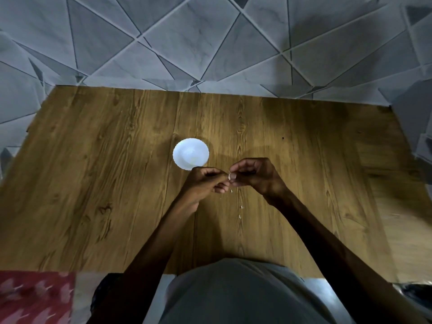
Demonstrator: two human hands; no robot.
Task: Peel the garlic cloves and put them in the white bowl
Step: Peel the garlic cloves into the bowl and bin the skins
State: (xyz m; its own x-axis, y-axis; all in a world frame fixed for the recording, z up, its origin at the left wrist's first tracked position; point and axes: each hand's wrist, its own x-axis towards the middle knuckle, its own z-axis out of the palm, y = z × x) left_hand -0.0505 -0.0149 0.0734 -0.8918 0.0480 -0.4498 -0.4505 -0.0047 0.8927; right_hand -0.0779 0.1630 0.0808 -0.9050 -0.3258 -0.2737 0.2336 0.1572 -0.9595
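A small garlic clove (231, 176) is held between both hands above the middle of the wooden table (117, 183). My left hand (205, 183) pinches it from the left with curled fingers. My right hand (254, 175) pinches it from the right at its tip. The white bowl (187, 157) with a scalloped rim stands just behind and left of my hands; pale pieces lie in it, too bright to make out. Small bits of garlic skin (240, 211) lie on the table below my hands.
The table's far edge meets a grey wall of triangular tiles (210, 43). A red patterned cloth (35, 298) lies at the near left corner, off the table. My torso in a grey shirt (233, 293) fills the near middle.
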